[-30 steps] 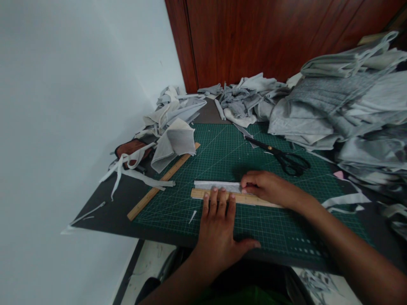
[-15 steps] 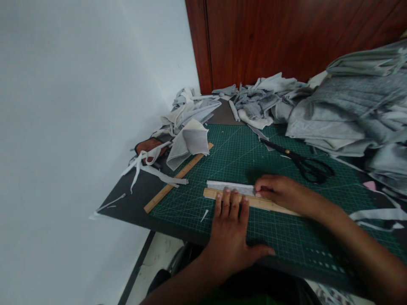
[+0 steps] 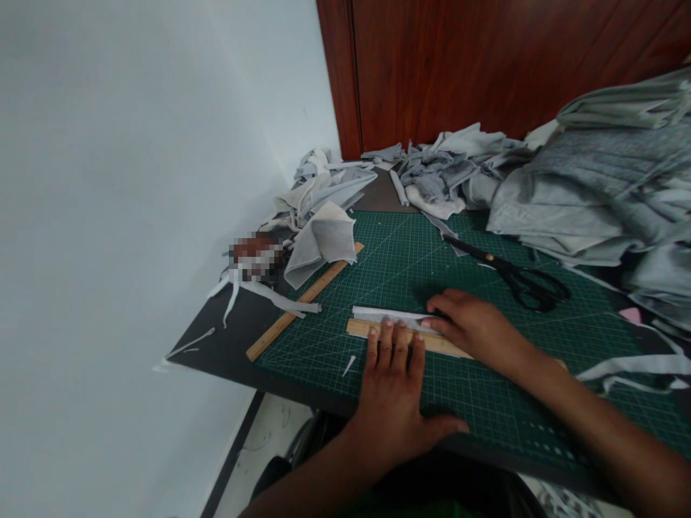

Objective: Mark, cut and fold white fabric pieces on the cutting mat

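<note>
Fabric strip (image 3: 372, 316), head view, just below frame ctr., is prob. light & floppy, so hold its upper edge; your L hand (image 3: 389, 392) spreads flat over the wooden ruler (image 3: 358, 327) on it, your R hand (image 3: 472, 324) is at its right end, can't tell if pinching. Surface: green mat (image 3: 399, 259), dark tabletop (image 3: 219, 363); white wall (image 3: 134, 180) at left, reddish wood panel (image 3: 458, 72) up top.

Pale tan on straight wooden ruler (image 3: 443, 344) under left hand (image 3: 389, 392); white and grey on folded fabric strip (image 3: 389, 314) by right hand (image 3: 471, 321); below both, white-gridded dark green on flat cutting mat (image 3: 399, 266).
</note>
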### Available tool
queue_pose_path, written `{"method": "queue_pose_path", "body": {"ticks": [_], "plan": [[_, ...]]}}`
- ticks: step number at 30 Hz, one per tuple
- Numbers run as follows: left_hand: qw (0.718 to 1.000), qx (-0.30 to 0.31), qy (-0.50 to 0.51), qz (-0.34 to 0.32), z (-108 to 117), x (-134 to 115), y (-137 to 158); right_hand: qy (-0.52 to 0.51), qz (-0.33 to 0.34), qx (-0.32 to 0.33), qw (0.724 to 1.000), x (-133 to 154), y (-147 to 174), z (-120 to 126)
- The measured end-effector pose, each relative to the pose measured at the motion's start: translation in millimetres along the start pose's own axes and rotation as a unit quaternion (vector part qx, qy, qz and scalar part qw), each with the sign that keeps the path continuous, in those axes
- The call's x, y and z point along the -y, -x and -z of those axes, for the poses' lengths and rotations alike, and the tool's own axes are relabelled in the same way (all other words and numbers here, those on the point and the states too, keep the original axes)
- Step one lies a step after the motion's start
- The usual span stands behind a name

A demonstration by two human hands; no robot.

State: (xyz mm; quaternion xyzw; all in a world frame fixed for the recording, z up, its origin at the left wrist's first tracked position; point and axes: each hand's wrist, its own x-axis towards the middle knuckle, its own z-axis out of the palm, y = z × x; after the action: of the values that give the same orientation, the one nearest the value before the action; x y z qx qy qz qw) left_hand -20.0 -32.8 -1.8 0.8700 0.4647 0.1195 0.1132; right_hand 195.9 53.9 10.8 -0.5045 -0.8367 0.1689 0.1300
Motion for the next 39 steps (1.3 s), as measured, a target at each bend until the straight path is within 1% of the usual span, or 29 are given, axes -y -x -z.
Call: {"method": "queue_pose_path", "body": {"ticks": [2,6,11,19,23,25,29,31,34,37,39], "plan": [[1.000,0.004,0.004,0.001,0.6,-0.3,0.0,0.020,0.011,0.009,1.000,3.4,-0.6,-0.9],[1.000,0.008,0.017,0.009,1.8,-1.2,0.2,0.029,-0.005,0.013,0.999,5.6,-0.6,-0.5],[0.999,0.009,0.031,0.010,2.2,-1.0,-0.8,0.016,-0.023,0.000,1.000,3.1,-1.3,-2.8],[1.000,-0.001,0.027,0.008,1.3,-1.3,-1.1,0.020,-0.031,-0.019,0.999,2.5,-2.0,-5.8],[1.000,-0.002,0.020,0.004,0.2,-0.6,-0.9,-0.001,-0.022,-0.011,1.000,-0.3,-1.1,-5.3],[1.000,0.000,0.017,0.004,-0.5,-0.1,-1.2,-0.033,-0.022,-0.006,0.999,-3.9,-0.4,-2.4],[1.000,0.003,0.012,0.009,-2.1,0.5,-1.9,-0.106,-0.048,-0.002,0.993,-10.6,1.6,11.3],[1.000,0.002,0.009,0.007,-2.8,0.9,-2.3,-0.131,-0.039,0.012,0.991,-11.6,2.3,19.8],[1.000,-0.004,0.004,0.006,-3.8,1.5,-2.9,-0.141,-0.025,0.046,0.989,-11.2,2.4,28.1],[1.000,-0.006,-0.003,0.005,-4.7,1.9,-3.3,-0.131,-0.018,0.060,0.989,-11.1,2.2,29.2],[1.000,-0.007,-0.008,0.003,-5.4,2.2,-3.4,-0.124,0.002,0.069,0.990,-11.5,2.3,28.4]]}}
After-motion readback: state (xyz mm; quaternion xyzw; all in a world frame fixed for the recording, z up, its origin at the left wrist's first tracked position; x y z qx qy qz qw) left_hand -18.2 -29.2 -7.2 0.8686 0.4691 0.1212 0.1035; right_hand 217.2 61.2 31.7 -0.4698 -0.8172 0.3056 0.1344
